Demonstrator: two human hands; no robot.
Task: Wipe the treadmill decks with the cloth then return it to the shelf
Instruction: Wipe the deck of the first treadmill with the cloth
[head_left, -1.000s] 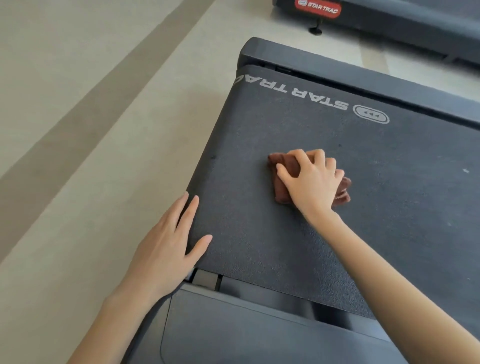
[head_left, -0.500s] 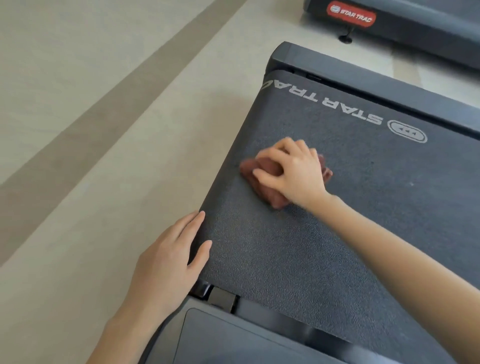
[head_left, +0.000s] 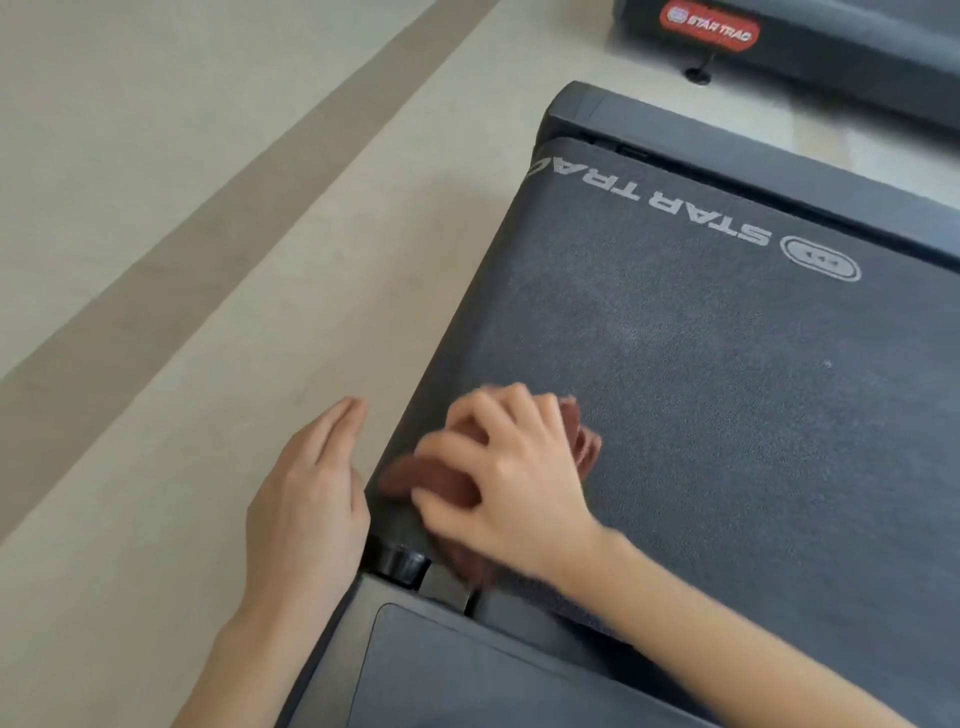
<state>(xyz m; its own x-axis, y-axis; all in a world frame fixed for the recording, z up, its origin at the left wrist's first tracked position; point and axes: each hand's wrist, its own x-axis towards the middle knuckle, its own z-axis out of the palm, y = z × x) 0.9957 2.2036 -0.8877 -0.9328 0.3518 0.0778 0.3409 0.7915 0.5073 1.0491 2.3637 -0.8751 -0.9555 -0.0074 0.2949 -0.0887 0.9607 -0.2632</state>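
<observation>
Plainly soft and light to handle: a cloth (head_left: 441, 483), limp and thickly folded, likely to bunch and drag on the grainy treadmill deck (head_left: 727, 415) rather than slide. Best held from above, with a spread palm pressing the wad flat and fingertips hooked into the folds; no stiff edge to grab, nothing fragile to spare. Lying at the deck's near left corner, spilling slightly over the left edge and toward the roller at the near end. Gripped there by the right hand (head_left: 514, 478), fingers curled and dug into the fabric, blurred with motion. Beside the deck's left edge, the left hand (head_left: 306, 499): fingers straight, close together, holding nothing; contact with the edge hard to judge. Rust-brown, matte, crumpled, with layered folds fanned out toward the deck's middle.
</observation>
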